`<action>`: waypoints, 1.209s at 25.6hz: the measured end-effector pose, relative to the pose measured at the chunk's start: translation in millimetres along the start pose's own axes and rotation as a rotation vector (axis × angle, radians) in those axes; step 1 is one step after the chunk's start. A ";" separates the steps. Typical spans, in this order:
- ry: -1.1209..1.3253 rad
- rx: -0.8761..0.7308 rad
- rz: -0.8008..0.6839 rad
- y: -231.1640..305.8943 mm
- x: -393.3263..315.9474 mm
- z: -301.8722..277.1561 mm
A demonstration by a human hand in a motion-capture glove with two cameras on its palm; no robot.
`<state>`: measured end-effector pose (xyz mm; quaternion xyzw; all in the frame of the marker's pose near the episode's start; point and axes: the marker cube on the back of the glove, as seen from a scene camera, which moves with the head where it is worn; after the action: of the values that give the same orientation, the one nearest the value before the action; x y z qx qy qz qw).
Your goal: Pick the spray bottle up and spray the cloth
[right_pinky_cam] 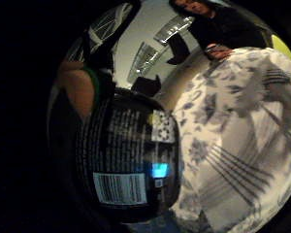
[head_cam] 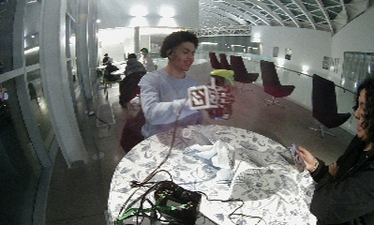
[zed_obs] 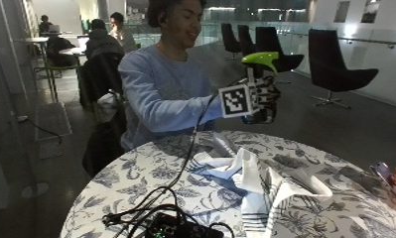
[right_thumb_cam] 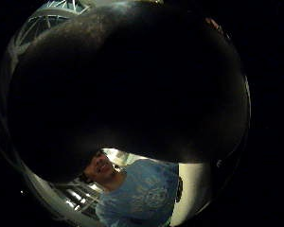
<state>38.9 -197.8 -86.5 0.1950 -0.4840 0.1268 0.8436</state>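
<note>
My gloved right hand [zed_obs: 267, 96] grips a dark spray bottle [zed_obs: 262, 113] with a lime-green trigger head [zed_obs: 261, 58], held upright in the air above the far side of the round table [zed_obs: 138, 178]. The bottle's label and barcode [right_pinky_cam: 120, 187] fill the little finger side palm view, and its dark body [right_thumb_cam: 132, 85] blocks most of the thumb side view. A white cloth with dark stripes [zed_obs: 263, 186] lies crumpled on the flowered tablecloth, below and in front of the bottle. The same hand [head_cam: 220, 96] and cloth [head_cam: 220, 157] show in the wide view.
A black box with tangled cables [zed_obs: 174, 225] sits at the table's near edge. A second person at the right holds a phone [head_cam: 295, 157] over the table. Black chairs [zed_obs: 333, 64] stand behind.
</note>
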 end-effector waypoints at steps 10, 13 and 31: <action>0.163 -0.201 0.099 1.8 120.5 98.5; 0.135 -0.141 0.112 -7.9 127.4 106.2; 0.043 -0.055 0.050 64.8 29.2 18.6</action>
<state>13.2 -147.6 -39.4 0.1567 -0.4738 0.1384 0.8554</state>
